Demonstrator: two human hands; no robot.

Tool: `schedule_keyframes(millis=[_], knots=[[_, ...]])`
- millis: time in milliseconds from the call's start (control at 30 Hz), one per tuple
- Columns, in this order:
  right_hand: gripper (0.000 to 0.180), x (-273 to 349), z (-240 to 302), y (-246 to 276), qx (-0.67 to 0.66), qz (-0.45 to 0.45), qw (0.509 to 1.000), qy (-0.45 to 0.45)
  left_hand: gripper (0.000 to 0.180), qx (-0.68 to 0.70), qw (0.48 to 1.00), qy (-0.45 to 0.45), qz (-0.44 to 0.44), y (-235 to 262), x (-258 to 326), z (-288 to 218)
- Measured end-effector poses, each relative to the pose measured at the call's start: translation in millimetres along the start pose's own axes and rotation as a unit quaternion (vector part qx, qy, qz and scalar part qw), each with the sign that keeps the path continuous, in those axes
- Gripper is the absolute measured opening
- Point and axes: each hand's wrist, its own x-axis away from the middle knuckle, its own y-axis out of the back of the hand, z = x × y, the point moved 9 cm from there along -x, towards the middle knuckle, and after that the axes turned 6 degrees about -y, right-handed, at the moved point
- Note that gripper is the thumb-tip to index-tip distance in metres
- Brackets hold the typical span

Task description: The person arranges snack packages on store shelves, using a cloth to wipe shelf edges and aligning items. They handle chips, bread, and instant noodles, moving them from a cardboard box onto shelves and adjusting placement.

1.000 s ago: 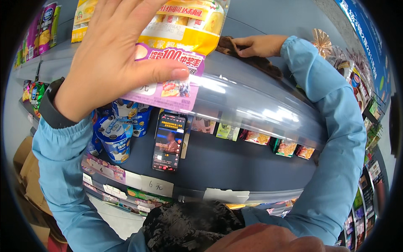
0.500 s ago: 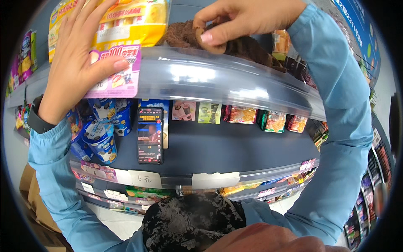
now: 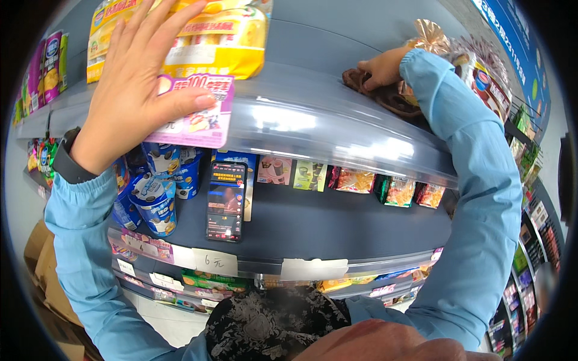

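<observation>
My left hand (image 3: 135,99) lies spread over the front of yellow snack packages (image 3: 226,51) on the upper shelf. Its thumb rests across a pink price card (image 3: 211,123) at the shelf's edge. Toward the shelf's right end, my right hand (image 3: 382,71) is closed on a brown cloth (image 3: 391,99), pressing it on the shelf surface. My sleeve hides part of the cloth. Just past that hand stand wrapped packages, one with a gathered gold top (image 3: 430,36).
A clear plastic strip (image 3: 289,114) fronts the upper shelf (image 3: 313,51). On the shelf below, a lit phone (image 3: 226,201) leans upright beside blue snack cups (image 3: 155,207); small snack bags (image 3: 355,179) stand at the back. Cardboard boxes (image 3: 51,271) sit at lower left.
My right hand has swept the brown cloth rightward along the upper shelf, from beside the yellow packages to the right end. My left hand stays on the yellow packages; the whole view has shifted slightly.
</observation>
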Motion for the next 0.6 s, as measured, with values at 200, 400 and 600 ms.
schedule_keyframes(millis=[200, 400, 600], knots=[[0.067, -44.9, 11.7, -12.8, -0.16, -0.003, 0.981, 0.111, 0.105, -0.015, 0.993, 0.072, 0.091, 0.1, -5.0, -17.5], [0.049, -19.2, 39.2, 10.4, -0.182, -0.041, 0.943, 0.277, 0.107, -0.023, 0.986, 0.089, 0.139, -6.9, -2.4, -3.0], [0.028, 27.9, 18.9, 48.9, -0.329, -0.021, 0.869, 0.37, 0.104, -0.033, 0.991, 0.08, 0.1, -2.2, -4.8, -11.8]])
